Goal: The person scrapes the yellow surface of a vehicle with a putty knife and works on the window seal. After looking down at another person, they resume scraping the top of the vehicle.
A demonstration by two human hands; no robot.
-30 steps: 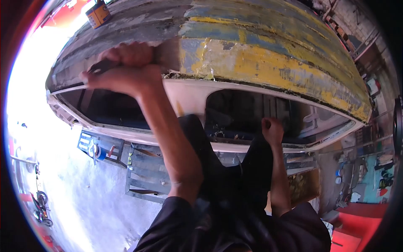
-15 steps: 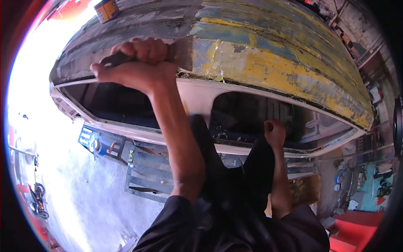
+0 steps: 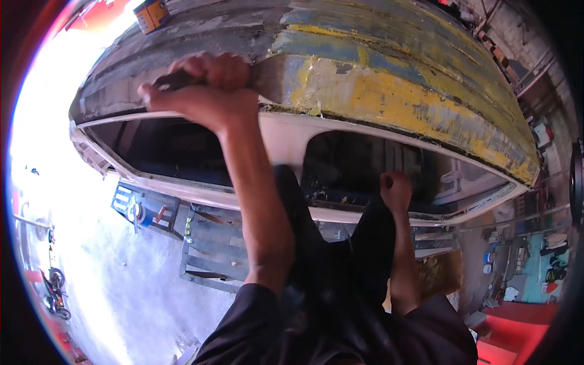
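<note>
My left hand (image 3: 210, 88) is wrapped round the dark handle of a scraper at the edge of a vehicle roof. The wide scraper blade (image 3: 269, 78) points right and lies against the roof, where bare grey surface meets flaking yellow paint (image 3: 377, 91). Below the roof edge, my right hand (image 3: 396, 190) has its fingers curled in, near my knee and in front of the dark side window (image 3: 359, 161). Nothing shows between those fingers.
A blue and yellow can (image 3: 151, 16) stands on the roof at the upper left. Slatted platforms (image 3: 213, 249) are beneath me. A motorcycle (image 3: 55, 292) stands far left. Red surfaces (image 3: 517, 328) are at lower right.
My left hand and the scraper have moved slightly to the right along the roof edge. My right hand remains curled in nearly the same place.
</note>
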